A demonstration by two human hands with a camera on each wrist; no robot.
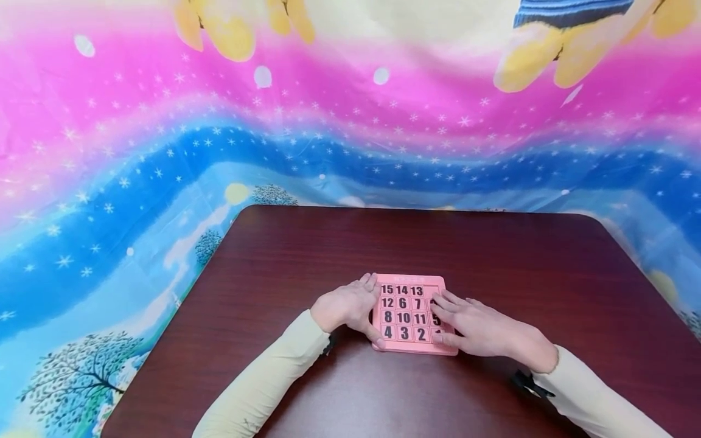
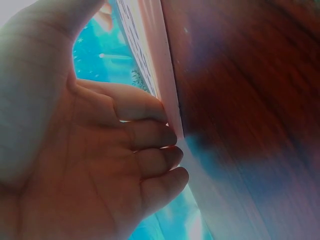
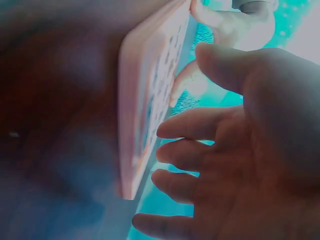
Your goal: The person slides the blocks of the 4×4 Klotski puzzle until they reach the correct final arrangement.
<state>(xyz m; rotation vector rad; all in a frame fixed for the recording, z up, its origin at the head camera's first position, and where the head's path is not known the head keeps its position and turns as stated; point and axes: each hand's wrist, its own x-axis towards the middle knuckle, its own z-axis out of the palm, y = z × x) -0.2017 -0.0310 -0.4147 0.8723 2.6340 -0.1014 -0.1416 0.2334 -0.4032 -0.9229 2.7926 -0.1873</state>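
A pink number slide puzzle [image 1: 412, 348] lies flat on the dark wooden table, its black-numbered tiles [image 1: 403, 303] facing up. The top row reads 15, 14, 13, with a gap at its right end. My left hand [image 1: 350, 307] holds the left edge, thumb at the near corner and fingers along the side toward the far corner. Over the right side, my right hand [image 1: 482, 328] rests with fingers stretched onto the right column, partly covering those tiles. In the right wrist view, the puzzle's edge [image 3: 129, 120] shows beside the extended fingers [image 3: 182, 152].
The brown table [image 1: 328, 243] has rounded far corners. Behind it hangs a pink and blue cloth [image 1: 350, 140] with printed snowflakes and trees. Light sleeves [image 1: 268, 371] cover both forearms, and a black strap [image 1: 531, 384] shows at the right wrist.
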